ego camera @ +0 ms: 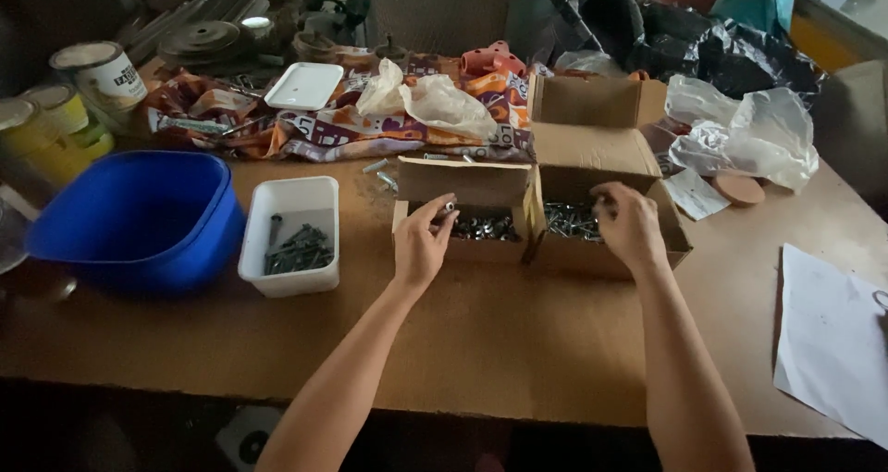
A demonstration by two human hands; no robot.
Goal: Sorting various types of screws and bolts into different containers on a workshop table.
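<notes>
Beside the blue basin (139, 217) on the bench (518, 333) sits a white tub (291, 236) of dark screws — clear of both hands. Left hand (421, 245) pinches a small bolt (450, 206), lying roughly crosswise, above the left cardboard box (462, 187); right hand (629, 224) digs into the right cardboard box (647, 250) — its grip cannot be told.

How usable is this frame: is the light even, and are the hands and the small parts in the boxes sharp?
Head view: dim, uneven light, with the near table edge and far clutter falling into shadow; left hand and right hand slightly soft; metal parts in the cardboard boxes glint but blur together; white tub reads clearly; edges bow from wide-angle distortion.
</notes>
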